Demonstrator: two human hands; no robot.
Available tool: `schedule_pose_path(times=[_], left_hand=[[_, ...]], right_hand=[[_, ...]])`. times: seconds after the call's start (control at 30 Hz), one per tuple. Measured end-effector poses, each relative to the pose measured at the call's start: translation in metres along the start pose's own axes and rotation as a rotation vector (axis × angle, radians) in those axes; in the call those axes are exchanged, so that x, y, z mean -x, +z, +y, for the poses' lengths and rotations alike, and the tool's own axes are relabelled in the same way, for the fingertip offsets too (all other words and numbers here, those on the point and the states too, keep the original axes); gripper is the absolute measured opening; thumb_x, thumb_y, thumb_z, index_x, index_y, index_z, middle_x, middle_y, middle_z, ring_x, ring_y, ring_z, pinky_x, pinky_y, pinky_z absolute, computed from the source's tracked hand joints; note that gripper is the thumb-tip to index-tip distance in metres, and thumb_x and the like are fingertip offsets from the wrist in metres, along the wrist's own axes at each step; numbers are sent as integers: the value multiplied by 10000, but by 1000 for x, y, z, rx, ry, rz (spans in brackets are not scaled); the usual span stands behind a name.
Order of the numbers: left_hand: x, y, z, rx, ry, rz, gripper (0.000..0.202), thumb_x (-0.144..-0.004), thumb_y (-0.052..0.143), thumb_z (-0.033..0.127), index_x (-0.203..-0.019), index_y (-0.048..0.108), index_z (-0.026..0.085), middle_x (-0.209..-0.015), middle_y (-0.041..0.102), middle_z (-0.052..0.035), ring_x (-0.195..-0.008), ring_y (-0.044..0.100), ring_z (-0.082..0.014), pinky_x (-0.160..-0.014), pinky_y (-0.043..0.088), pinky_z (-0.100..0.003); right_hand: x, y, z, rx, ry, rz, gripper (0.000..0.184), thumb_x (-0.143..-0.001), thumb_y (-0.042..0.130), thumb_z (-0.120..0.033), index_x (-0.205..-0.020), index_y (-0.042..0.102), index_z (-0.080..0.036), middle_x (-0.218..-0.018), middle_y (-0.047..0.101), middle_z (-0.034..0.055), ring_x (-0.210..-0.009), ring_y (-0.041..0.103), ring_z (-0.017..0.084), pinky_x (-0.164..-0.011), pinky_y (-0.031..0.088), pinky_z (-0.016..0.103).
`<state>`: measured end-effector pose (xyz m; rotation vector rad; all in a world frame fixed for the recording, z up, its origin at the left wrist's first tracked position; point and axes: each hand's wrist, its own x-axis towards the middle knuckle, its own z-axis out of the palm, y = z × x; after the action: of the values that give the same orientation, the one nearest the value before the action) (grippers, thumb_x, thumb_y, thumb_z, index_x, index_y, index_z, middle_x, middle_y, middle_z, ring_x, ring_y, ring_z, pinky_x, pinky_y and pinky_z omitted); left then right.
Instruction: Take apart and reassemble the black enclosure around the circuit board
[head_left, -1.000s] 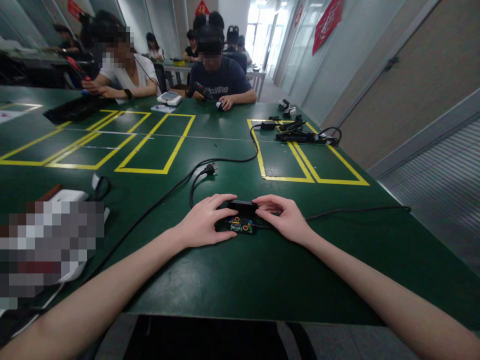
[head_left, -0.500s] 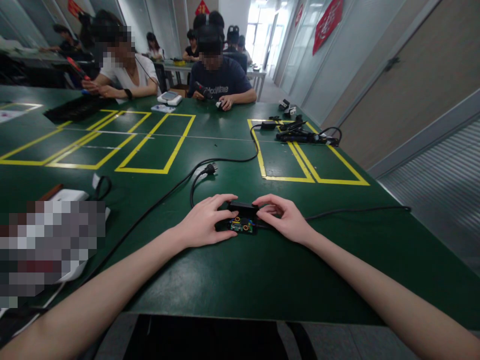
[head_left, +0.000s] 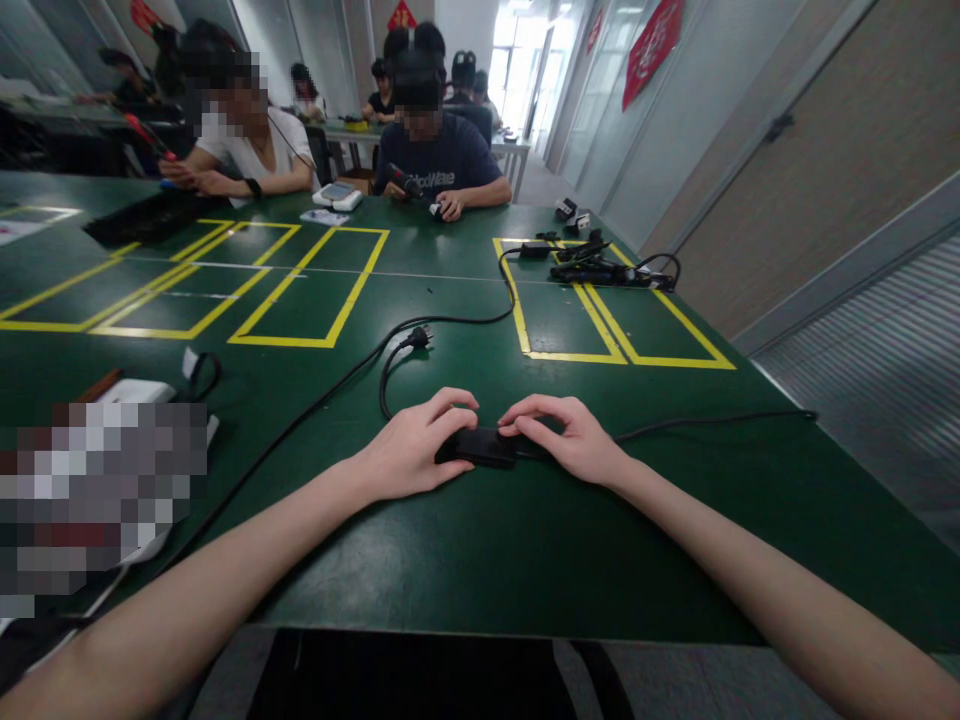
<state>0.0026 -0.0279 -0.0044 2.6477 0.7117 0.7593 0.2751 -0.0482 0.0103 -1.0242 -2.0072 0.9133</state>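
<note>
A black power adapter lies on the green table in front of me, its black cover now over the circuit board. My left hand grips its left end, thumb along the near side and fingers over the far side. At the other end, my right hand pinches the top edge of the cover with thumb and fingertips. A black cord runs from the adapter's right end across the table. Another cord with a plug curves out from behind my left hand. The circuit board is hidden.
A long black cable crosses the table on the left, near a blurred-out white object. Black adapters and cords are heaped at the far right among yellow tape outlines. Two people sit across the table, handling tools and parts.
The cover, held tilted up behind the exposed circuit board, has come down over it. My right fingers moved down with it, while my left hand stays around the adapter's left end.
</note>
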Motion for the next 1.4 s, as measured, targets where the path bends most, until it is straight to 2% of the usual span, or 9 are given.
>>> schedule_pose_path(times=[0.17,0.23,0.3,0.57,0.7,0.97,1.1,1.3,1.4], left_hand=[[-4,-1,-1,69,-47,4,354,-995,649,329,-1323,577,217,-1239,689,-95,-1073,720,-224,-933,602,-351],[-5,-2,-2,85,-64,-8,343,-1051,562,351,-1359,600,205,-1192,734,-95,-1054,737,-222,-936,599,-344],[-7,-2,-1,75,-63,-24,336,-1082,504,372,-1328,649,195,-1170,754,-98,-1028,749,-218,-913,598,-325],[-8,-6,3,22,-23,-24,320,-1079,519,395,-1238,704,188,-1096,779,-81,-914,763,-194,-808,588,-281],[-6,-1,0,10,-14,-37,394,-1014,624,439,-1317,666,189,-1151,787,-96,-983,770,-229,-863,598,-322],[-4,4,3,-53,41,2,261,-1003,631,349,-1192,691,179,-1073,805,-85,-957,780,-237,-882,595,-358],[-5,6,4,-105,72,6,342,-1007,630,374,-1279,665,169,-1128,802,-99,-979,781,-235,-879,598,-351],[-5,9,1,-97,59,-15,319,-1046,571,369,-1293,664,190,-1150,796,-92,-1018,770,-229,-905,588,-355],[-7,8,4,-66,36,-45,435,-1029,595,450,-1383,609,198,-1259,758,-106,-1093,733,-247,-957,573,-388]], right_hand=[[1,5,6,241,-201,-48,224,-953,692,-370,-1113,707,-213,-998,734,78,-887,709,224,-808,585,358],[1,7,9,342,-237,-68,312,-911,742,-339,-1189,675,-214,-1014,713,85,-897,689,237,-789,574,362],[1,9,11,398,-242,-75,296,-921,728,-293,-1199,660,-219,-1005,709,84,-907,681,244,-801,564,370],[2,12,13,380,-299,-48,190,-974,677,-309,-1136,660,-210,-962,707,84,-868,655,248,-781,534,387],[2,12,11,407,-325,-26,169,-960,685,-293,-1097,657,-198,-934,707,84,-835,652,246,-745,520,376],[1,15,5,474,-480,-8,102,-974,649,-262,-1047,634,-193,-959,730,95,-868,675,239,-756,526,365],[2,16,6,505,-520,9,98,-996,636,-275,-1045,633,-190,-943,732,96,-849,676,230,-747,530,364],[2,16,7,514,-435,2,128,-950,649,-250,-1056,604,-194,-940,713,72,-821,693,203,-699,562,308],[3,13,7,592,-524,-7,114,-1002,598,-270,-1073,614,-182,-1001,724,102,-857,712,207,-702,586,309]])
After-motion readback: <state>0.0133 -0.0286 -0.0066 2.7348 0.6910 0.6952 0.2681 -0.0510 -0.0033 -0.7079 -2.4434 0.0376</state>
